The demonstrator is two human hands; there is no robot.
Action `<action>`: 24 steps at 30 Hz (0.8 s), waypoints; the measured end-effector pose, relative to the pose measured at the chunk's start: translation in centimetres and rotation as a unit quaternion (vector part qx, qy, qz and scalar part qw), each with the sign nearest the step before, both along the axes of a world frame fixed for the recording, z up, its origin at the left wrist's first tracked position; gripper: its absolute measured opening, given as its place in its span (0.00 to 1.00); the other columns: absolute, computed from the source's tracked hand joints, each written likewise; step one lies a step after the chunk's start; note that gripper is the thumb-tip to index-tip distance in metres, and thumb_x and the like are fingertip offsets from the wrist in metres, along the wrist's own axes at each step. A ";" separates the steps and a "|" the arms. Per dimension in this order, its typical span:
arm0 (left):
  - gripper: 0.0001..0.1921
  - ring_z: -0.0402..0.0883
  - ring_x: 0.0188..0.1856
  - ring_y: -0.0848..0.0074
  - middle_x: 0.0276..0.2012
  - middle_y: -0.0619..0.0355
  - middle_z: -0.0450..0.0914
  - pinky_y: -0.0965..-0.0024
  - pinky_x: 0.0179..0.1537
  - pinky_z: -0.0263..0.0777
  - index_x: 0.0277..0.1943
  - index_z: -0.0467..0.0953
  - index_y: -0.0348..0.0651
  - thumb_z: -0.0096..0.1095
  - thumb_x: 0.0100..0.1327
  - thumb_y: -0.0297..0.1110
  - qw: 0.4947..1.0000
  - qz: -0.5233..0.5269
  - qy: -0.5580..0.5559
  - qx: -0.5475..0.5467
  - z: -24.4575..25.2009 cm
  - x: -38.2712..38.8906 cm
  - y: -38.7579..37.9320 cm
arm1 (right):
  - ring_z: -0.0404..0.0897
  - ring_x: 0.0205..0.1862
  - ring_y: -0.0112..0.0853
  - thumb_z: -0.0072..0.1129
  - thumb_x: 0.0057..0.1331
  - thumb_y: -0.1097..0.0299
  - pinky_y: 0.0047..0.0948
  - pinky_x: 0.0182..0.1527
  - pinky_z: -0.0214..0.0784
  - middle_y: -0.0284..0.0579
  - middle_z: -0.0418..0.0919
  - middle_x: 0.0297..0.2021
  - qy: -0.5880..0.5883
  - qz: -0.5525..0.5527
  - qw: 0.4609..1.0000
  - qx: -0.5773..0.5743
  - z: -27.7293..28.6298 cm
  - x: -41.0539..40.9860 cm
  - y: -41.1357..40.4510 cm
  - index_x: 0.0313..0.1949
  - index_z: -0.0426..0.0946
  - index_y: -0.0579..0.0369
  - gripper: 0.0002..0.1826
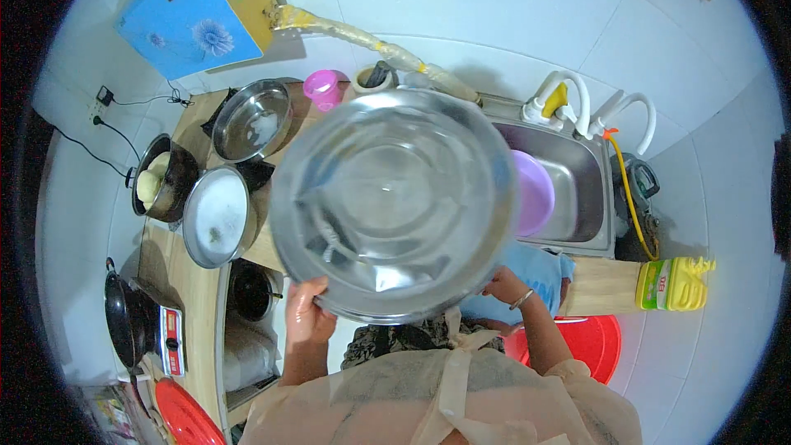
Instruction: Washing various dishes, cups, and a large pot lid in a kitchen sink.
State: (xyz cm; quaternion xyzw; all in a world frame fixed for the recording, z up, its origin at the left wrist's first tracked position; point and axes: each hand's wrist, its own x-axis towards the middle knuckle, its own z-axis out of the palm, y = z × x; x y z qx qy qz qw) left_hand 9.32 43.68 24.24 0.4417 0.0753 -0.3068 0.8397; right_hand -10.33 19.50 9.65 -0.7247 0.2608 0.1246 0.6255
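A large round stainless steel basin fills the middle of the view, close to the camera. My left hand grips its rim at the lower left, thumb on the near side. At the lower right edge, my right hand holds the rim; its fingers are partly hidden by the metal. Behind the basin, a purple plastic basin stands in the stainless steel sink, partly covered from view. A blue cloth lies below the right part of the basin.
Left on the wooden counter are a metal bowl, a bowl with white contents, a dark pot and a frying pan. White faucets rise behind the sink. A yellow detergent jug stands right, above a red tub.
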 end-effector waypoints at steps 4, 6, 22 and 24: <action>0.19 0.72 0.40 0.65 0.39 0.50 0.71 0.62 0.45 0.65 0.43 0.64 0.31 0.48 0.46 0.27 0.993 -0.111 0.025 -0.002 -0.5 -4.1 -3.7 | 0.74 0.27 0.27 0.47 0.55 0.67 0.25 0.29 0.66 0.45 0.74 0.25 -0.243 0.018 0.942 -0.229 -5.2 -4.0 -4.0 0.38 0.69 0.61 0.13; 0.20 0.71 0.42 0.65 0.40 0.49 0.71 0.63 0.45 0.65 0.45 0.62 0.30 0.47 0.46 0.26 0.989 -0.141 0.040 -0.012 -0.4 -5.8 -4.8 | 0.74 0.27 0.27 0.48 0.55 0.67 0.25 0.29 0.66 0.45 0.74 0.25 -0.111 -0.035 0.991 -0.071 -3.6 -4.6 -4.1 0.38 0.69 0.61 0.13; 0.15 0.73 0.35 0.74 0.34 0.56 0.72 0.71 0.36 0.69 0.43 0.64 0.34 0.52 0.50 0.24 0.971 -0.213 0.091 -0.058 1.9 -4.4 -4.0 | 0.74 0.27 0.28 0.48 0.55 0.67 0.25 0.29 0.66 0.46 0.75 0.25 -0.037 -0.013 0.999 -0.003 -0.6 3.0 0.3 0.38 0.69 0.62 0.13; 0.15 0.73 0.35 0.74 0.34 0.56 0.72 0.71 0.35 0.69 0.43 0.64 0.35 0.52 0.50 0.25 0.971 -0.212 0.095 -0.049 1.5 -3.5 -3.3 | 0.74 0.27 0.29 0.48 0.54 0.67 0.25 0.29 0.66 0.47 0.75 0.25 -0.038 0.003 0.999 -0.011 -0.4 4.7 1.2 0.38 0.69 0.62 0.13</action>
